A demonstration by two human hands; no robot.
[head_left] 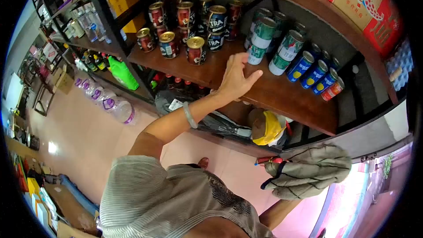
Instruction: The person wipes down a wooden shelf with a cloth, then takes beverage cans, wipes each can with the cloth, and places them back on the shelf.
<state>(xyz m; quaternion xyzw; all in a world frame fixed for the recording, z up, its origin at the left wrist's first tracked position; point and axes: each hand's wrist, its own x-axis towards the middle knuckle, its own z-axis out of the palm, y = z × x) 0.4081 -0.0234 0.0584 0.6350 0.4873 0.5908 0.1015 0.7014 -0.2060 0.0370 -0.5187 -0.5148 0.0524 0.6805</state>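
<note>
My left hand, with a pale bracelet on its wrist, reaches over the wooden shelf. Its thumb stands apart from the bent fingers, and nothing shows in it. Just beyond the fingertips stand green-and-white cans, stacked two high. More stacked green-and-white cans stand to the right. Left of the hand, a brown can with a gold top is near the shelf edge. At the lower right, a grey-green checked cloth is bunched over my right hand, which holds it up; the fingers are hidden beneath it.
Blue cans and a red-orange can stand on the right of the shelf. Dark and brown stacked cans fill its left part. Below are a yellow cloth and black plastic bags. Large clear bottles stand on the floor.
</note>
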